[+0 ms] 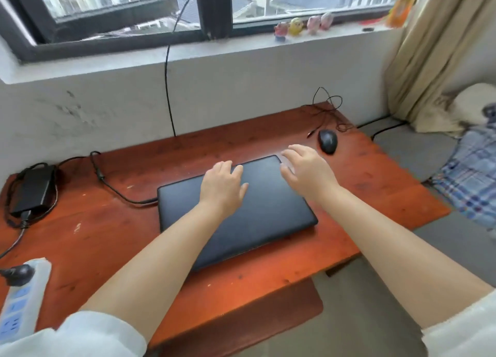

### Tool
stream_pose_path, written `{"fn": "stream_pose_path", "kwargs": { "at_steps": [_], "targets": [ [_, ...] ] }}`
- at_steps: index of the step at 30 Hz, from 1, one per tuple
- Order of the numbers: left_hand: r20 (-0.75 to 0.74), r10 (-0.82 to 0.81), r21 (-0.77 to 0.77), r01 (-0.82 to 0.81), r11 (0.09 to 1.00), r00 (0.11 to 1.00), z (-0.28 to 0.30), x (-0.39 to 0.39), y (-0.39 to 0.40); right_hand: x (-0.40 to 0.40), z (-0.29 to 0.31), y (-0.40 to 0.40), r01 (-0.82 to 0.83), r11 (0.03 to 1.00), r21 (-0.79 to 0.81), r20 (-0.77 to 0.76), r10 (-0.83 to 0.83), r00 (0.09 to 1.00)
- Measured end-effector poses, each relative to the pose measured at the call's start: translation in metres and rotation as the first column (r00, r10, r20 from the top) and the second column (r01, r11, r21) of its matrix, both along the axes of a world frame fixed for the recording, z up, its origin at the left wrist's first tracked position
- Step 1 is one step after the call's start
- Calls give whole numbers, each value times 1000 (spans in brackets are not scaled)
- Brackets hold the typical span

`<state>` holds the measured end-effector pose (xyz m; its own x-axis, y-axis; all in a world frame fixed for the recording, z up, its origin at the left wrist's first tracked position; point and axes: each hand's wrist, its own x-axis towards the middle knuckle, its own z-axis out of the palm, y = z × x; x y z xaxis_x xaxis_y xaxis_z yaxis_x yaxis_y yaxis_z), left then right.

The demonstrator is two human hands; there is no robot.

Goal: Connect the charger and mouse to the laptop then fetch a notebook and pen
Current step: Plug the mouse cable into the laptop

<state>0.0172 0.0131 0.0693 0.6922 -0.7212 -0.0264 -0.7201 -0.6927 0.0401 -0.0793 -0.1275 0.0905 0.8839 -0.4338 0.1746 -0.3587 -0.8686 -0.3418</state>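
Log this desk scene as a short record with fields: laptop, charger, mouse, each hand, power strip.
laptop: closed, lying flat on the red wooden desk
charger: black brick at the desk's left end, its cable reaching the laptop's left edge
mouse: black, beyond the laptop's far right corner, its thin cord loosely tangled behind it
left hand: flat on the laptop lid, holding nothing
right hand: fingers spread over the lid's far right corner, short of the mouse
power strip: at the near left edge, one black plug inserted

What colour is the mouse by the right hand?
Black; the mouse shows clearly in the head view.
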Motion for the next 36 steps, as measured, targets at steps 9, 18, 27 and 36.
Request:
{"fn": "stream_pose_path", "kwargs": {
  "at_steps": [9, 18, 27, 36],
  "targets": [
    [87, -22, -87, 30, 996, 996, 37, 18, -136, 6, 19, -133, 144, 985, -95, -131, -155, 979],
    [17, -18, 33, 18, 999, 1000, 9, 64, -247, 39, 3, -251, 161, 985, -62, -227, -171, 959],
    [-59, 193, 145, -183, 972, 979, -52, 75, -286, 107, -79, -320, -49, 997, 60, -348, 67, 935],
    [-145, 504, 241, -463, 853, 852, -99, 54, -275, 171, -135, -355, -420, 902, -96, -517, 316, 796]
  ]
}}
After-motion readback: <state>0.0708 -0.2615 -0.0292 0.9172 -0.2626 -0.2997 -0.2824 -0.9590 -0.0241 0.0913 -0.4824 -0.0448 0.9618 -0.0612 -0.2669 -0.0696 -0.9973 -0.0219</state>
